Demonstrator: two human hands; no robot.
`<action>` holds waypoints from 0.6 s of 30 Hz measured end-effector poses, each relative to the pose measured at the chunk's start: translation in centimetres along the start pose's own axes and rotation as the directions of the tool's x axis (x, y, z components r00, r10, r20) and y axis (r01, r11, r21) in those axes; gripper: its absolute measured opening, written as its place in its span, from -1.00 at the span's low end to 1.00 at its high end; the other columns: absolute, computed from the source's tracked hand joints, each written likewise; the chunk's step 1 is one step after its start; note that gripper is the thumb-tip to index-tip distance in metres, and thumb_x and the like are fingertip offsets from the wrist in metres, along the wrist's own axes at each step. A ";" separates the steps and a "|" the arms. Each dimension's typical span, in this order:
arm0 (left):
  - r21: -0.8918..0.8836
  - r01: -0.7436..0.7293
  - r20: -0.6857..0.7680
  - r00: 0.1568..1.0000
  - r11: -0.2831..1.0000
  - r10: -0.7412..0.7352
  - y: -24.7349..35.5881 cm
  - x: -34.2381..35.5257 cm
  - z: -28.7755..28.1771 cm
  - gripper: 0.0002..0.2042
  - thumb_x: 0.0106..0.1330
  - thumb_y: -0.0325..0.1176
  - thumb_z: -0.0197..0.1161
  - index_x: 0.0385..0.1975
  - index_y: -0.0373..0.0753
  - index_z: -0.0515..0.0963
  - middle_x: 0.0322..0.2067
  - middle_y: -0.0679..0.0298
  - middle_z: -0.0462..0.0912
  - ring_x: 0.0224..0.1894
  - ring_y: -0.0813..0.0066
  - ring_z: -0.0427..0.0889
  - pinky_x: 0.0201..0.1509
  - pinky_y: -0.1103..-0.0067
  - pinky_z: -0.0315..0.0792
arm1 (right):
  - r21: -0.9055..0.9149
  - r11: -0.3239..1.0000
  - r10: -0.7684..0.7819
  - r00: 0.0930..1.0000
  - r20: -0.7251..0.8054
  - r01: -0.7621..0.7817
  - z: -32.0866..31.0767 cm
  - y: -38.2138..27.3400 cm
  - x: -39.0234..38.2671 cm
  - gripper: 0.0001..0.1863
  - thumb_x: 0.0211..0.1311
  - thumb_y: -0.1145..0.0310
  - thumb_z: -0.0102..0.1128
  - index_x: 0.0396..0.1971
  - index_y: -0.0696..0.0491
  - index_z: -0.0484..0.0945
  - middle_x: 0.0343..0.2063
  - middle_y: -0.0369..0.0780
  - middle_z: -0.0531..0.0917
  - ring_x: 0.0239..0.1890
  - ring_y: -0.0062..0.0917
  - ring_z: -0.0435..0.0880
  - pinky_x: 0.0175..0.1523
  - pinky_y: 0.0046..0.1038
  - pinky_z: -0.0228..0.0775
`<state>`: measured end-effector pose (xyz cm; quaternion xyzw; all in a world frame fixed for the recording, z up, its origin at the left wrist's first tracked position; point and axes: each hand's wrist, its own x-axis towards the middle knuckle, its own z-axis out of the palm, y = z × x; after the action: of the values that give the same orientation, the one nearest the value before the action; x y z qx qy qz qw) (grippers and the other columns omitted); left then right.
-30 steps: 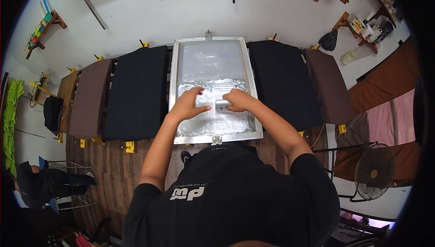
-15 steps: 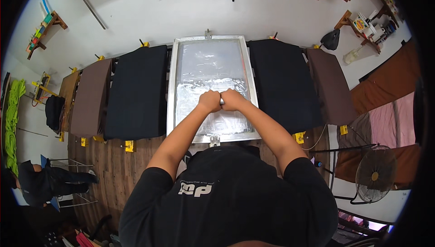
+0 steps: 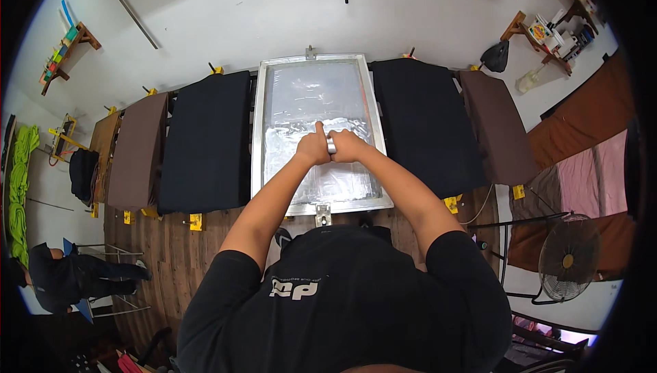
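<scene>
A screen-printing frame (image 3: pixel 258 137) with silver metal edges lies before me, its mesh covered partly by shiny, wrinkled film (image 3: pixel 284 157). Both my hands meet over the mesh's middle. My right hand (image 3: pixel 350 146) is wrapped round a small, shiny silver cylinder (image 3: pixel 331 144), mostly hidden in the fingers. Against its other side my left hand (image 3: pixel 313 147) is closed, with one digit sticking up away from me. The cylinder's exact kind cannot be made out. Metal clamps (image 3: pixel 323 214) sit at the frame's near and far edges.
Boards covered in black cloth (image 3: pixel 205 140) and brown cloth (image 3: pixel 140 150) flank the frame, with yellow brackets (image 3: pixel 196 222) below. Another person (image 3: pixel 82 274) is at the lower left. A standing fan (image 3: pixel 569 258) is at the right. Shelves (image 3: pixel 74 55) hang on the wall.
My left hand has shifted from a closed fist to having one digit raised. More of the silver cylinder shows between my hands, and both hands sit slightly farther from me.
</scene>
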<state>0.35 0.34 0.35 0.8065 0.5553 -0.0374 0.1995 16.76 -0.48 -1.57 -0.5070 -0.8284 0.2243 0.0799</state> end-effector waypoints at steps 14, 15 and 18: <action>0.179 -0.112 0.054 0.993 0.977 0.104 0.8 -2.1 0.8 -0.70 -0.07 -0.15 0.53 -0.40 -0.21 0.74 -0.34 0.04 0.78 -0.19 0.15 0.79 -0.07 0.34 0.67 | -0.178 0.984 0.021 0.995 0.097 -0.004 0.5 -2.7 -2.0 -0.74 -0.14 0.29 0.46 -0.39 0.08 0.77 -0.32 -0.01 0.77 -0.23 -0.12 0.78 -0.06 -0.21 0.65; 0.189 -0.112 0.012 0.994 0.975 0.112 0.7 -2.4 1.5 -0.75 0.00 -0.19 0.47 -0.40 -0.21 0.74 -0.35 0.05 0.78 -0.22 0.15 0.80 -0.09 0.33 0.67 | -0.180 0.983 0.030 0.996 0.085 -0.014 1.1 -2.8 -2.5 -0.80 -0.10 0.34 0.39 -0.42 0.09 0.76 -0.35 0.00 0.76 -0.24 -0.12 0.78 -0.07 -0.20 0.65; 0.168 -0.186 -0.179 0.960 0.968 0.216 0.6 -5.2 4.2 -0.76 0.03 -0.32 0.36 -0.30 -0.25 0.67 -0.22 0.04 0.71 -0.08 0.10 0.67 -0.04 0.20 0.57 | -0.135 0.991 -0.015 0.995 -0.096 0.002 3.7 -3.1 -5.2 -0.85 -0.09 0.42 0.30 -0.47 0.15 0.68 -0.42 0.00 0.72 -0.29 -0.09 0.74 -0.13 -0.15 0.63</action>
<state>-0.39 -5.93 -1.92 0.8713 0.4828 0.0212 0.0856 15.38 -7.29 -2.98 -0.5182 -0.8388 0.1429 0.0865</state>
